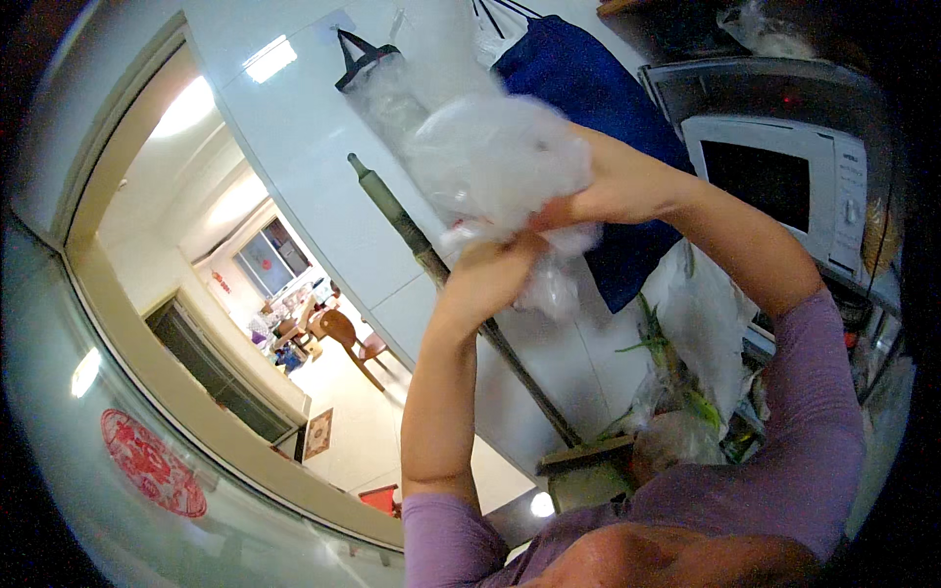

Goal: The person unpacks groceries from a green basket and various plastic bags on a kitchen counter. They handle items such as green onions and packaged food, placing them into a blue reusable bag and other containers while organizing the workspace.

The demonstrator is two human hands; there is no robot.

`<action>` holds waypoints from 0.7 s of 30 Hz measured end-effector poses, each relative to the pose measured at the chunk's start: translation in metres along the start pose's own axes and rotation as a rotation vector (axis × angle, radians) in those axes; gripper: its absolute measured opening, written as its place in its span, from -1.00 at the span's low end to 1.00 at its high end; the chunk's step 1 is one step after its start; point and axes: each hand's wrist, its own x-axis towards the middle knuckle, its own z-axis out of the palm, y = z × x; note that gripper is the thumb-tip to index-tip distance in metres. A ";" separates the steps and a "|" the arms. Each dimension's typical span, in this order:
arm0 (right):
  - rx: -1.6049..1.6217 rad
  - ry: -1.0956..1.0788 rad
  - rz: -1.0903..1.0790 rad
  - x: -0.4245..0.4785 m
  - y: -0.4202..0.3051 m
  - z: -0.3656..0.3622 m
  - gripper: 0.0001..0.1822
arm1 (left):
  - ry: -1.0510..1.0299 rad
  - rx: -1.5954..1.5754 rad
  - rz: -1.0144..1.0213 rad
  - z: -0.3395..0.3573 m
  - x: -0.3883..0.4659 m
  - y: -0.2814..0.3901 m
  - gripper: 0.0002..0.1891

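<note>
Both of my hands are raised in front of a pale tiled wall, gripping a bunched translucent plastic bag [492, 158]. My left hand [496, 272] is closed around its lower part, and crumpled plastic hangs below the fingers. My right hand [617, 180] is higher up, at the bag's right side, with part of the plastic over its fingers. Motion blurs the bag and the fingertips, so what the bag may contain cannot be told. Behind it hangs a black-topped mesh holder [375, 70] that seems stuffed with plastic bags. Navy cloth [588, 95], perhaps an apron, hangs beside it.
A long pole [401, 224] leans on the wall. A white microwave [764, 176] stands on the right, above bagged green vegetables [658, 338]. At left, a doorway frame [132, 294] opens onto a lit room with a wooden chair [342, 331]. Glass with a red paper-cut [153, 463] borders it.
</note>
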 end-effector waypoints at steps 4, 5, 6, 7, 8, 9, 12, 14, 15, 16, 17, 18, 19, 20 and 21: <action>0.329 0.007 0.238 -0.025 0.022 0.002 -0.16 | -0.319 0.223 -0.088 0.002 0.002 0.005 -0.65; 0.224 -0.040 0.180 -0.027 0.027 0.003 -0.17 | -0.397 0.297 -0.099 0.007 0.003 0.004 -0.66; 0.137 -0.096 0.102 -0.026 0.032 0.007 -0.19 | -0.202 0.430 0.262 0.025 -0.001 -0.032 -0.72; 0.014 -0.031 0.026 -0.023 0.050 0.009 -0.25 | -0.101 0.427 0.375 0.030 0.001 -0.038 -0.70; -0.122 0.041 -0.035 -0.023 0.077 0.008 -0.31 | -0.004 0.405 0.498 0.037 0.006 -0.042 -0.69; -0.008 0.162 0.037 -0.019 0.078 0.012 -0.37 | 0.093 0.396 0.600 0.038 0.008 -0.046 -0.67; 0.546 0.545 0.168 -0.016 0.071 0.000 -0.60 | 0.152 0.037 0.091 0.037 -0.007 0.006 -0.60; 0.567 0.633 0.221 -0.012 0.073 0.008 -0.61 | 0.301 -0.037 0.158 0.046 -0.022 0.000 -0.62; 0.575 0.674 0.250 -0.008 0.072 0.014 -0.61 | 0.374 -0.068 0.193 0.050 -0.030 -0.005 -0.62; 0.594 0.671 0.166 -0.002 0.064 0.027 -0.61 | 0.425 -0.096 0.213 0.051 -0.030 -0.016 -0.61; 0.674 0.647 0.195 0.002 0.055 0.028 -0.60 | 0.477 -0.124 0.232 0.051 -0.031 -0.025 -0.59; 0.758 0.622 0.226 0.004 0.046 0.027 -0.60 | 0.502 -0.251 0.227 0.048 -0.034 -0.034 -0.64; 0.843 0.596 0.257 0.005 0.043 0.026 -0.60 | 0.486 -0.254 0.262 0.046 -0.034 -0.040 -0.66; 0.896 0.577 0.263 0.004 0.051 0.024 -0.61 | 0.469 -0.256 0.296 0.045 -0.035 -0.044 -0.68; 0.921 0.587 0.249 0.004 0.060 0.024 -0.61 | 0.453 -0.268 0.333 0.046 -0.034 -0.047 -0.69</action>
